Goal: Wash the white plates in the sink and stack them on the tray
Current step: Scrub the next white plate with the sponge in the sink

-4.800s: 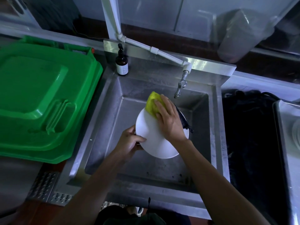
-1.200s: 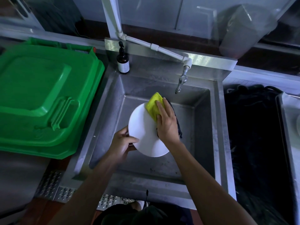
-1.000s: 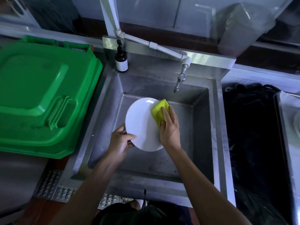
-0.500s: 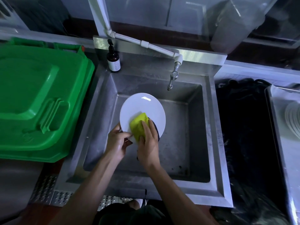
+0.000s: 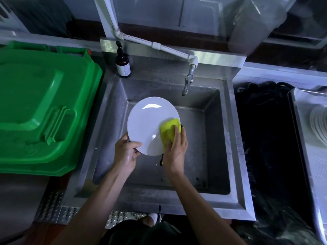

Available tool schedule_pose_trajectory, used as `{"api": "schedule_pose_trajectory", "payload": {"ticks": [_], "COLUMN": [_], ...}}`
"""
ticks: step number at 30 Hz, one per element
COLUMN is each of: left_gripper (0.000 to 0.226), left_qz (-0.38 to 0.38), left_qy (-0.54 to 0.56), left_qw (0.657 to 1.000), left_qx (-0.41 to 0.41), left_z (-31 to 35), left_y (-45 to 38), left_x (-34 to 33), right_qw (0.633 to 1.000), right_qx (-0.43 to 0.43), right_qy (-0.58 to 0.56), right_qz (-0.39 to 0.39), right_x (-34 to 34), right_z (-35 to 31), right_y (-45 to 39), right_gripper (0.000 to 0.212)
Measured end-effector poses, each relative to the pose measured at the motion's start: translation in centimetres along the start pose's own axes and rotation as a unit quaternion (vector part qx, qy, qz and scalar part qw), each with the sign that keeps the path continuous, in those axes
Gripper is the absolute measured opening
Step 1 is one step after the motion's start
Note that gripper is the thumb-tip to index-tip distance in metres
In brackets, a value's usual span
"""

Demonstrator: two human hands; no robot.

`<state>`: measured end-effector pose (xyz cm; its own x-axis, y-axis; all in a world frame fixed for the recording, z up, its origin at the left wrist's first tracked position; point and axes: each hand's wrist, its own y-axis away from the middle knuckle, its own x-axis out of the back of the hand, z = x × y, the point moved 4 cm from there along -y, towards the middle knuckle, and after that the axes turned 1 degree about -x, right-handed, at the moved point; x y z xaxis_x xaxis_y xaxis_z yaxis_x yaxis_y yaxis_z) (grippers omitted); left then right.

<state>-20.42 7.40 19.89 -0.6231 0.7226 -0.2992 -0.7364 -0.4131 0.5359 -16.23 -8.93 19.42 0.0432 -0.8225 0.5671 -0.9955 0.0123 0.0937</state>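
A round white plate (image 5: 147,121) is held tilted over the steel sink (image 5: 215,138). My left hand (image 5: 126,152) grips its lower left rim, thumb on the face. My right hand (image 5: 175,147) holds a yellow-green sponge (image 5: 169,129) and presses it against the plate's lower right part. At the far right edge, a stack of white plates (image 5: 319,124) lies on a metal tray (image 5: 300,110), partly cut off by the frame.
A tap (image 5: 188,82) on a white pipe hangs over the sink's back. A dark pump bottle (image 5: 122,63) stands at the back left corner. A big green bin lid (image 5: 40,106) fills the left side. A black bin bag (image 5: 265,138) lies between sink and tray.
My right hand has slid the sponge from the plate's lower middle to its lower right edge. The left hand keeps its grip on the rim.
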Motion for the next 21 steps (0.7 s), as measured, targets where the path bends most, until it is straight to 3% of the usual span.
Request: {"api": "schedule_pose_trajectory", "payload": {"ticks": [6,13,21], "left_gripper": [0.049,0.045,0.048], "left_qz": [-0.024,-0.079,-0.141], "left_qy": [-0.063,-0.159,-0.264], "left_qw": [0.998,0.984,0.954], "left_qx": [0.005,0.019,0.009], "left_z": [0.2,1.4,4.4], "left_y": [-0.7,-2.3,-4.3], "left_x": [0.8,1.3,-0.3], "right_qw": [0.996,0.996,0.997], "right_qx": [-0.029,-0.048,-0.034], "right_qy": [-0.081,-0.072,-0.041], "right_qz": [0.009,-0.020,-0.057], "right_x": [1.4,3.6,5.4], "right_z": [1.2,1.6,1.5], "right_y": [-2.3,-5.4,-7.8], "right_gripper": [0.066,0.079,0.072]}}
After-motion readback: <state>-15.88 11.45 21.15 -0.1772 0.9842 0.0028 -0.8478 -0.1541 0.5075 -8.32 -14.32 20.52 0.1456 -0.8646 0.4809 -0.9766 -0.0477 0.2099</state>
